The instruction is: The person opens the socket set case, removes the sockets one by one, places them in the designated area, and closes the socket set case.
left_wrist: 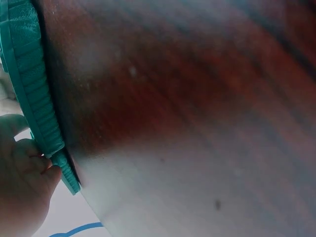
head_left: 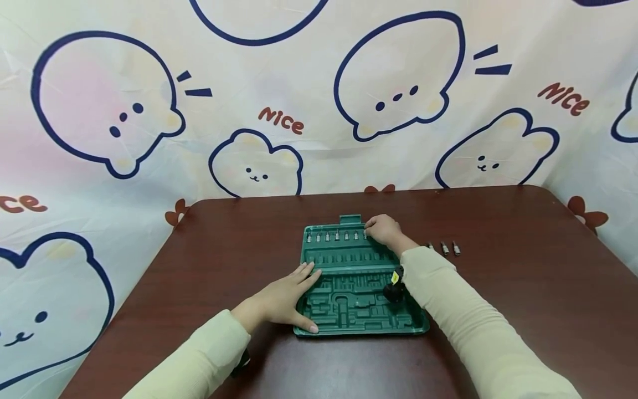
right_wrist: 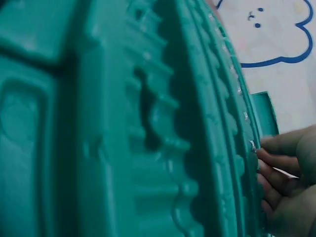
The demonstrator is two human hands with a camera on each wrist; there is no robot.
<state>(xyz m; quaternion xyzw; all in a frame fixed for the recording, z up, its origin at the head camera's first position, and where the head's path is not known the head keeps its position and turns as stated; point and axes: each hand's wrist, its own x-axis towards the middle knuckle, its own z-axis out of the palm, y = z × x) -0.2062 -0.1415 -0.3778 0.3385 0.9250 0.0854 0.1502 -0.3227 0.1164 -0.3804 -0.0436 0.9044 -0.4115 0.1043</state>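
Observation:
A green toolbox-style plastic case (head_left: 349, 302) lies opened flat on the table, with moulded recesses in both halves. Several small silver bits (head_left: 336, 236) stand in a row of slots along its far half. At the right end of that row, my right hand (head_left: 382, 230) pinches a small metal bit (right_wrist: 253, 145) between thumb and fingertips, right at the slot. My left hand (head_left: 284, 296) rests on the case's left edge with its fingers spread; the left wrist view shows this hand (left_wrist: 24, 173) against the case's ribbed side (left_wrist: 37, 84).
Several loose silver bits (head_left: 445, 248) lie on the brown table (head_left: 239, 244) to the right of the case, one partly hidden by the right sleeve (head_left: 448, 293). A cloth printed with cartoon bears (head_left: 255, 160) hangs behind the table. A black wrist camera (head_left: 394, 291) overhangs the case.

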